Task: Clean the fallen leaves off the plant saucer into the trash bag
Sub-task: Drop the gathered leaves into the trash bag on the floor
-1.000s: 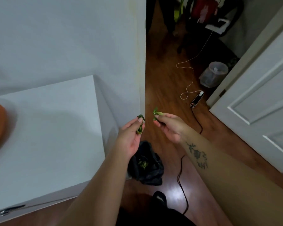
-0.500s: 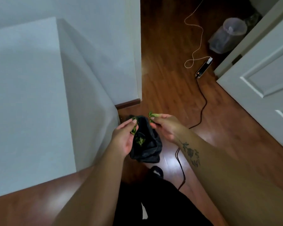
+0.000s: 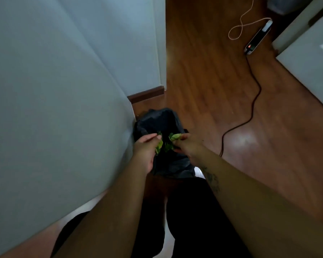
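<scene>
— Where did things stand, biggest first?

— The white cabinet (image 3: 50,112) filled the left of the view, and the black trash bag (image 3: 162,120) sat on the wooden floor (image 3: 203,86) right against its corner. Both hands hovered over the bag's mouth. The saucer itself was out of view.

— And the grips?

— The left hand (image 3: 145,151) was loosely curled, thumb and fingers pinching a yellow-green leaf (image 3: 159,146). The right hand (image 3: 189,146) was likewise closed on a small clump of leaves (image 3: 172,138) at its fingertips. The two bunches were near each other, directly above the dark opening.

— How should the person have let them go well?

— Probably by lowering both hands slightly into the mouth before spreading the fingers, so the light leaves fell inside rather than drifting to the floor or catching on the rim. Rubbing fingertips together would have shed any scraps that stuck.
</scene>
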